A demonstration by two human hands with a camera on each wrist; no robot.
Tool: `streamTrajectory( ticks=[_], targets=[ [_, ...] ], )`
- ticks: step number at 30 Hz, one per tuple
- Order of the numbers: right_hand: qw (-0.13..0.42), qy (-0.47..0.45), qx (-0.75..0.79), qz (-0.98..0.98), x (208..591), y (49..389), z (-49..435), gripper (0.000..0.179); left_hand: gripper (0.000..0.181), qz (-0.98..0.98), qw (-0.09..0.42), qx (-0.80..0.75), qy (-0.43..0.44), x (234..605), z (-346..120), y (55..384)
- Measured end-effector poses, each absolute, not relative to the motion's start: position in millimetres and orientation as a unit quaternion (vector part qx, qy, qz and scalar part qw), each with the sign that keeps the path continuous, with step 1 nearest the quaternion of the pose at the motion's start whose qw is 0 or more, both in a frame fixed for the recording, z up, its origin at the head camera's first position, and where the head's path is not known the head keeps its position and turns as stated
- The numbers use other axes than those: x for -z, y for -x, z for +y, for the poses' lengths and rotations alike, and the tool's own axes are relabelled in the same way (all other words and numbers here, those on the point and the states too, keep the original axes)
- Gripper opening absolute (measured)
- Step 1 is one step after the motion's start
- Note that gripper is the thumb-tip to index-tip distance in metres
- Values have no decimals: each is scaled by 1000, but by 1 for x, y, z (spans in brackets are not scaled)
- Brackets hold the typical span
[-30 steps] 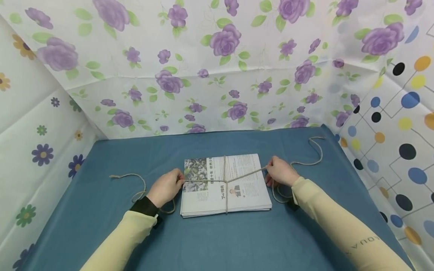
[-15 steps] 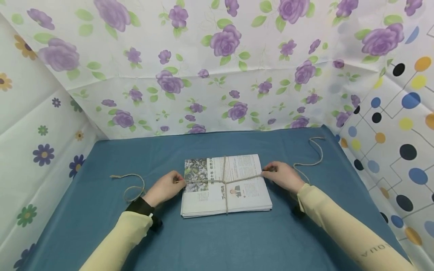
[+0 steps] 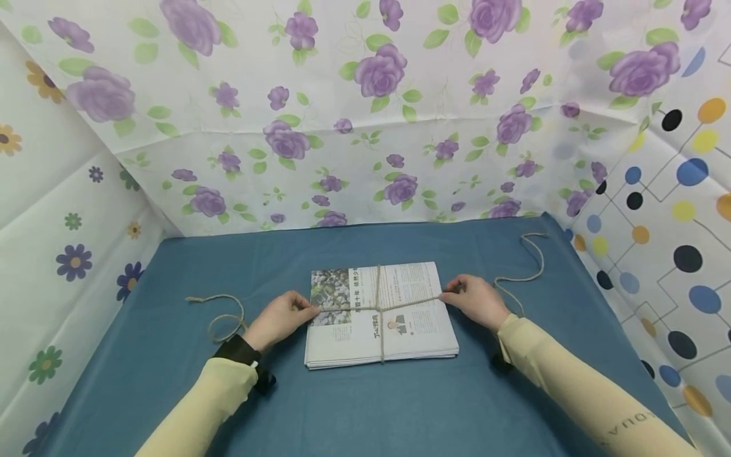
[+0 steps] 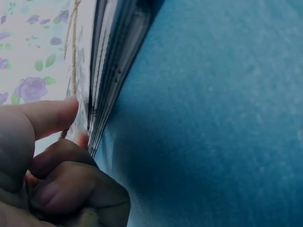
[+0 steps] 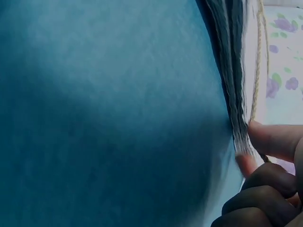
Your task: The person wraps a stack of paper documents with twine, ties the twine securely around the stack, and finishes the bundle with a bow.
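Observation:
A flat stack of folded newspapers [image 3: 342, 343] lies on the blue cloth, with twine [image 3: 381, 339] running down its middle and another length crossing it sideways. The two lengths meet near the centre of the top sheet. At the stack's left edge my left hand [image 3: 281, 320] pinches the crosswise twine between thumb and fingers, its other fingers curled. My right hand [image 3: 478, 301] pinches the same twine at the right edge. In the left wrist view the thumb [image 4: 57, 116] presses beside the twine [image 4: 74, 61]. The right wrist view shows layered newspaper edges [image 5: 232, 71] next to my thumb [image 5: 274, 139].
One loose twine end [image 3: 219, 297] curls on the cloth at the left. The other loose end [image 3: 539, 254] trails toward the back right. Blue cloth [image 3: 365, 412] covers the surface, and a flowered sheet [image 3: 342, 158] hangs behind it.
My right hand has come down and inward to the stack's right edge, lowering the twine there. My left fingertips have shifted slightly right, onto the left edge. The stack stays in place.

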State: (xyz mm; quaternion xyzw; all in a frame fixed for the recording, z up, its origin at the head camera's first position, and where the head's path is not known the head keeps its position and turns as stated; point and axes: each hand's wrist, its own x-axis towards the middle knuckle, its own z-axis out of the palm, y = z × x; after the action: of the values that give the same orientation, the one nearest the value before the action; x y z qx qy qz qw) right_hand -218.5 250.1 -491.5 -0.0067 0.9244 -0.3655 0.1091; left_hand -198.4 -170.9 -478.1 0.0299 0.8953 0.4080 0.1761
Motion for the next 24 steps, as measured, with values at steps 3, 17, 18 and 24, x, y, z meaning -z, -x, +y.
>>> streamTrajectory(
  ticks=[3,17,18,24],
  targets=[
    [127,0,375,918,493,220,247,49,51,895,177,-410,-5,479,-167,198],
    [142,-46,434,888,497,221,231,59,59,872,156,-464,10,487,-162,194],
    [142,-49,439,886,497,222,230,60,59,872,152,-465,9,486,-161,194],
    [122,-26,412,903,496,223,232,45,55,876,146,-459,7,485,-157,194]
  ],
)
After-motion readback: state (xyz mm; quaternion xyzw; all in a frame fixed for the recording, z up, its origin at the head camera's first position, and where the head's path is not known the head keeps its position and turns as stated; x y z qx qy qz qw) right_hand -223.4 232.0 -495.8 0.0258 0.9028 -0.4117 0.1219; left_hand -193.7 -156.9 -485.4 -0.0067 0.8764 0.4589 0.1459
